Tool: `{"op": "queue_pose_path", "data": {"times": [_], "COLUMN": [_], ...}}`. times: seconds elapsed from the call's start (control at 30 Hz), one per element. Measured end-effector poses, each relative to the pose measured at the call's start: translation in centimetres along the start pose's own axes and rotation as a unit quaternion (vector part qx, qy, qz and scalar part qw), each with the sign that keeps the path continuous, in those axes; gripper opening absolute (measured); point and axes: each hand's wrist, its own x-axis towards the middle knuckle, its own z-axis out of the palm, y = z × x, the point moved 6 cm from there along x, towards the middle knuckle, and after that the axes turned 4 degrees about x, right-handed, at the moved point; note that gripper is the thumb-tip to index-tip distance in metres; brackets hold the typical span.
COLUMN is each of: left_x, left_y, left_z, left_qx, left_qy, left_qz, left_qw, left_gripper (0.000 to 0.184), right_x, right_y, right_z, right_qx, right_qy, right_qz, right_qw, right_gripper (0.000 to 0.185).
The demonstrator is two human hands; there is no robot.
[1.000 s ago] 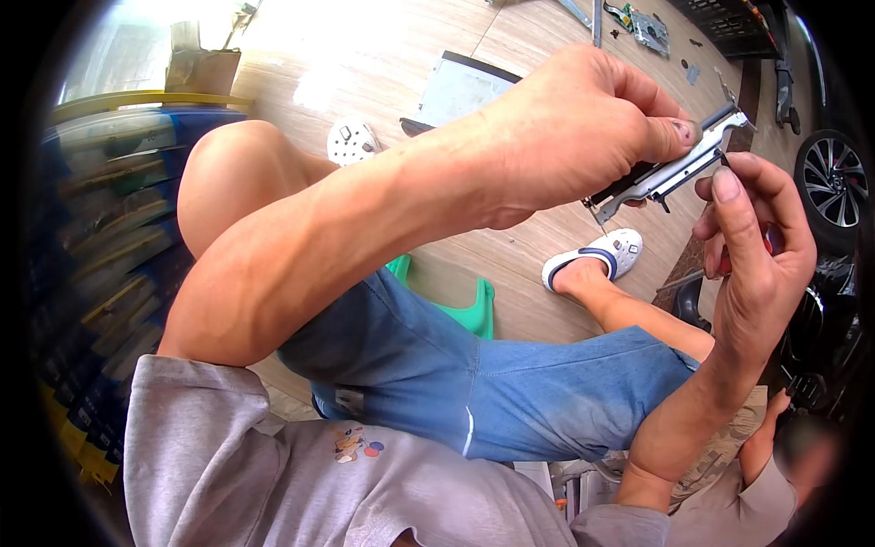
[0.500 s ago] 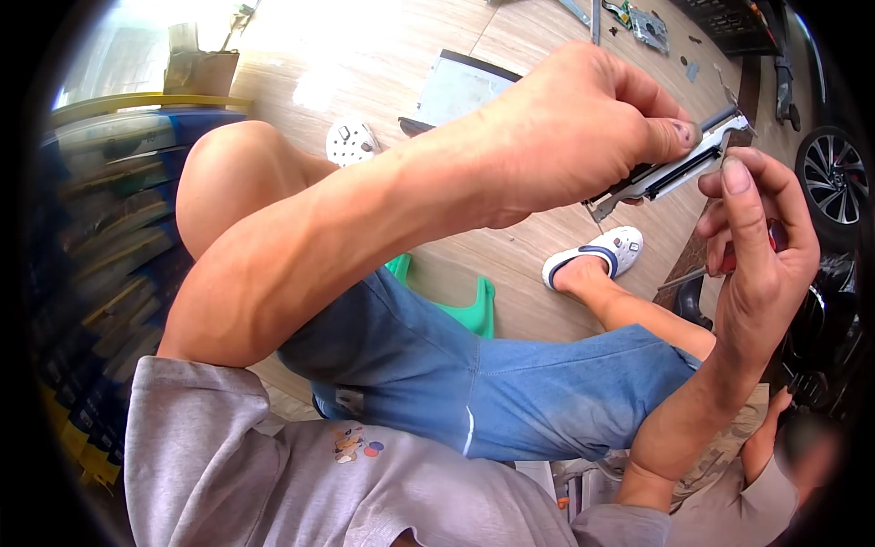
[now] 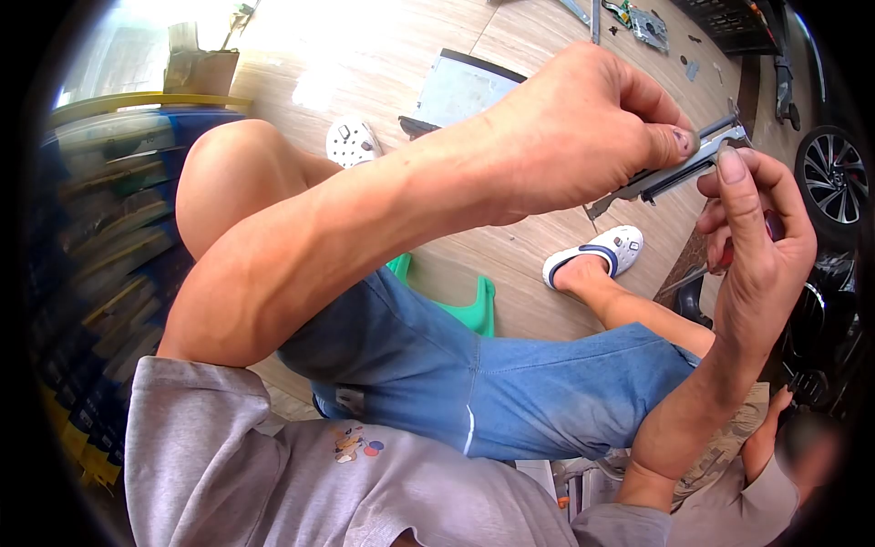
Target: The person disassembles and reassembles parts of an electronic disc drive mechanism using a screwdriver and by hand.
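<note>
My left hand [image 3: 583, 137] reaches across from the left, closed, with thumb and fingers pinching a slim metal bracket [image 3: 679, 173]. Silver and dark rails run along this bracket, which is held aslant in the air. My right hand [image 3: 761, 205] is beside its right end, thumb and forefinger close against the metal. Curled in the lower fingers of that hand is a red-handled screwdriver [image 3: 725, 255], its thin shaft pointing down to the left. My left fingers hide the bracket's middle.
On the tiled floor lie a flat grey panel [image 3: 469, 88], a green circuit board [image 3: 620, 13] and a metal plate [image 3: 649, 29]. A green plastic stool [image 3: 478, 310] is beneath me. Another person [image 3: 766, 474] is at lower right, near a car wheel [image 3: 831, 176].
The bracket has turned slightly in my fingers, so its pale face shows less. My right thumb has shifted a little left and up; the left hand stays nearly still.
</note>
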Motion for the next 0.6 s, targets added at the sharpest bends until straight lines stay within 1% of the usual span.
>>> {"op": "queue_pose_path", "data": {"times": [0.2,0.37,0.47,0.6], "left_x": [0.13,0.34,0.27,0.27], "left_y": [-0.19,-0.25,-0.11,-0.14], "left_z": [-0.15,-0.04,-0.01,0.05], "left_qx": [-0.012,-0.017,-0.01,-0.007], "left_qy": [0.009,0.006,0.008,0.008], "left_qz": [0.002,0.026,0.027,0.029], "left_qw": [1.0,0.999,1.0,1.0], "left_gripper": [0.026,0.025,0.025,0.025], "right_x": [-0.01,0.03,0.01,-0.03], "right_y": [-0.23,-0.26,-0.3,-0.25], "right_z": [-0.43,-1.03,-0.94,-0.81], "right_qx": [0.002,0.008,-0.01,-0.002], "right_qy": [0.0,0.011,0.01,0.006], "right_qz": [-0.013,-0.024,-0.03,-0.018], "right_qw": [1.0,1.0,0.999,1.0], "right_gripper": [0.026,0.028,0.029,0.029]}}
